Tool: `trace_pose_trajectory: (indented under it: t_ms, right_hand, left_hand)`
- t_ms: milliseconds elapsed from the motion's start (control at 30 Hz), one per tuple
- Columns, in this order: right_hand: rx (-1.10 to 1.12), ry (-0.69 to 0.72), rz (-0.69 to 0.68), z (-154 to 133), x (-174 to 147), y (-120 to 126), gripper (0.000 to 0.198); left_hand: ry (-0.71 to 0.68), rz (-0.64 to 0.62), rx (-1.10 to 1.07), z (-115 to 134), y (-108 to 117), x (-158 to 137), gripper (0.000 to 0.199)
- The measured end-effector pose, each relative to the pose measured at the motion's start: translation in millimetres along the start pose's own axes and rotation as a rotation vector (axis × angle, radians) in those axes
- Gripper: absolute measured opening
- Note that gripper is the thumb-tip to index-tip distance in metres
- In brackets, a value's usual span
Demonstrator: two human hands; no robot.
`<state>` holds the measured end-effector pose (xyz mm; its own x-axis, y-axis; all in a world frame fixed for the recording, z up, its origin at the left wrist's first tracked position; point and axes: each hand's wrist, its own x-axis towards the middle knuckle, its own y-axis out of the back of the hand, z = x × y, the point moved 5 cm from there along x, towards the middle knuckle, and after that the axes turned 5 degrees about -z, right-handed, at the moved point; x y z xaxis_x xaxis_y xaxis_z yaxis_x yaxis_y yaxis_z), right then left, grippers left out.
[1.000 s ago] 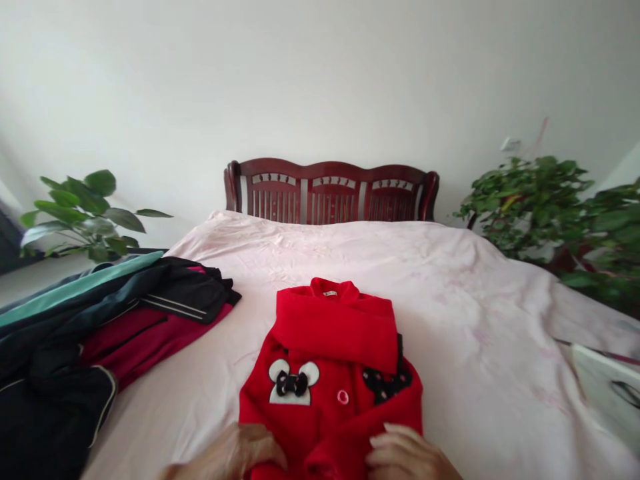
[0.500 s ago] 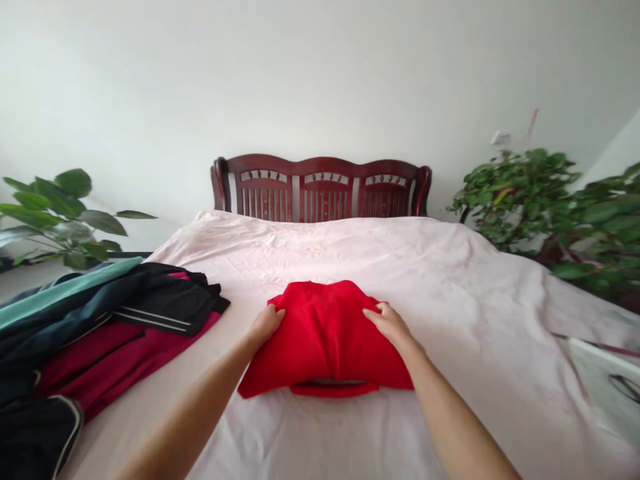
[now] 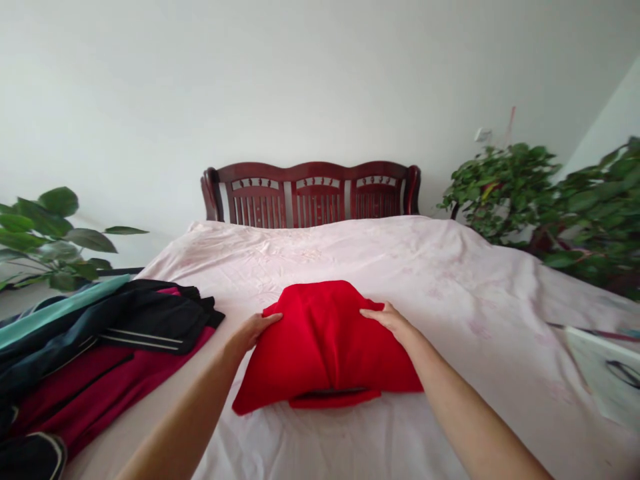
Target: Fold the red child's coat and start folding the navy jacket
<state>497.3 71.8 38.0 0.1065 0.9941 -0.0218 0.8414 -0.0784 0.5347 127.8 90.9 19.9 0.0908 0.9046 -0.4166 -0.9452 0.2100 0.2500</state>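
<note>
A red garment is spread before me on the bed, its exact kind not clear. Its far edge is narrow, its near part flares wide, and a crease runs down the middle. At the near edge a red band shows below a dark gap. My left hand grips its left side, thumb on top and fingers mostly hidden beneath. On the right side, my right hand pinches the cloth the same way, fingers partly out of sight.
Black, dark red and teal clothes lie piled at the left on the pale pink bedsheet. Glasses rest on a light flat item at the right. A wooden headboard stands behind, with leafy plants on both sides.
The view has turned slightly to the right. The red garment's top is pulled smoother and its near corners spread a little wider, with both hands still holding its sides.
</note>
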Motion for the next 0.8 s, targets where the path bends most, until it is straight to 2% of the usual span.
trace_pose_trajectory:
  t_ms: [67, 133, 200, 267, 367, 433, 500, 533, 600, 667, 733, 800]
  right_hand:
    - [0.123, 0.022, 0.007, -3.9, -5.0, -1.0, 0.046]
    - [0.223, 0.052, 0.022, -12.8, -8.7, 1.2, 0.039]
    - [0.307, 0.087, 0.039, -28.1, -10.1, 9.2, 0.040]
    - [0.390, 0.167, 0.078, -50.5, -10.6, 25.2, 0.047]
    - [0.463, 0.412, 0.259, -86.3, -18.3, 60.8, 0.061]
    - [0.395, 0.540, 0.417, -95.7, -30.2, 77.7, 0.064]
    - [0.218, 0.584, 0.502, -87.1, -43.4, 77.4, 0.055]
    - [0.104, 0.600, 0.500, -77.1, -50.1, 70.4, 0.047]
    - [-0.125, 0.629, 0.416, -47.5, -63.0, 46.3, 0.025]
    - [-0.284, 0.635, 0.263, -10.5, -74.6, 19.8, 0.013]
    - [-0.345, 0.606, 0.143, 23.2, -83.6, 5.1, 0.024]
    - [-0.360, 0.558, 0.070, 43.5, -87.3, 6.0, 0.037]
  left_hand:
    - [-0.013, -0.090, -0.108, 4.7, -8.7, -7.0, 0.039]
    - [-0.058, -0.124, -0.199, 14.5, -12.7, -15.6, 0.032]
    - [-0.147, -0.115, -0.281, 31.2, -9.3, -26.9, 0.031]
    - [-0.257, -0.085, -0.351, 52.0, 2.2, -40.6, 0.038]
    - [-0.504, -0.040, -0.363, 80.6, 28.5, -60.8, 0.052]
    - [-0.734, 0.041, -0.217, 87.7, 44.5, -71.8, 0.050]
    - [-0.895, 0.153, -0.023, 75.7, 51.1, -78.0, 0.041]
    - [-0.921, 0.196, 0.051, 62.3, 50.3, -78.3, 0.035]
    - [-0.907, 0.217, 0.135, 27.1, 41.9, -76.2, 0.025]
    - [-0.871, 0.186, 0.178, -9.1, 30.2, -75.0, 0.027]
    - [-0.863, 0.158, 0.264, -34.4, 21.8, -76.6, 0.045]
    - [-0.854, 0.149, 0.403, -44.1, 20.3, -78.6, 0.062]
